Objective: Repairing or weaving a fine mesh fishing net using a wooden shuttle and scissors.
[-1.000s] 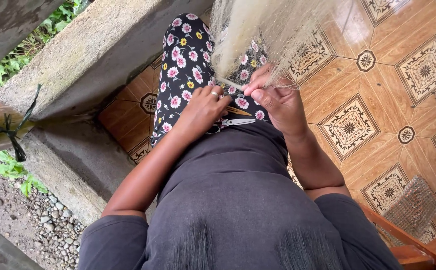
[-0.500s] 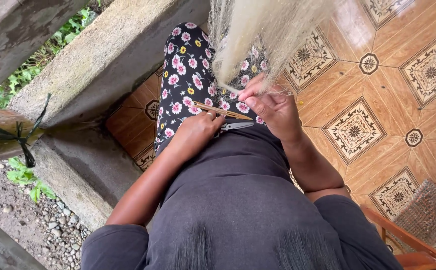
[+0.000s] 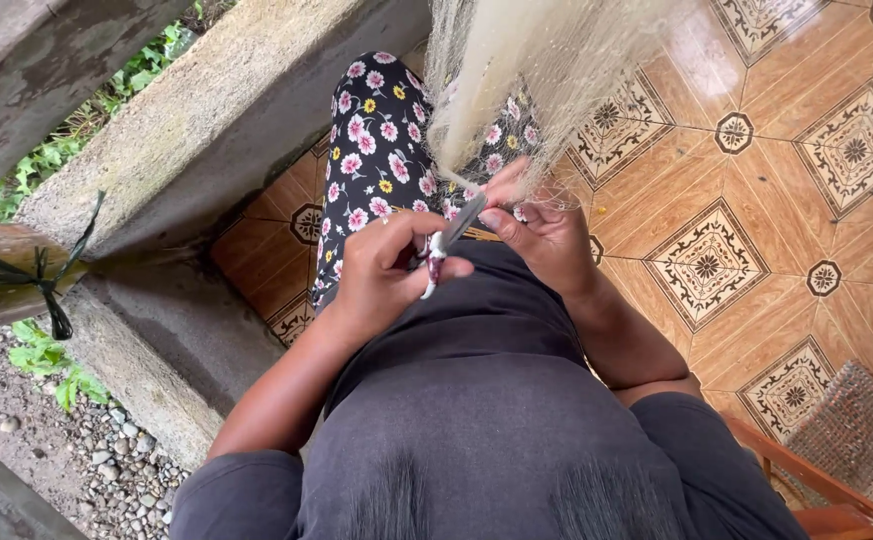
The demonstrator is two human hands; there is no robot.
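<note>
My left hand point(image 3: 381, 275) is curled around small scissors point(image 3: 446, 243), blades pointing at the pale fishing net point(image 3: 536, 70). My right hand point(image 3: 541, 235) pinches the net's lower edge, just above my lap and floral trousers point(image 3: 376, 140), over the tiled floor point(image 3: 756, 200).

Fine pale net point(image 3: 546, 60); glossy tile floor point(image 3: 756, 200); rough concrete ledge point(image 3: 206, 130).

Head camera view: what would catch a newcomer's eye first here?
The pale fishing net spilling down from the top centre, pinched by the right hand. Beside it the left hand grips small scissors over flowered black trousers. Orange patterned floor tiles fill the right side.
</note>
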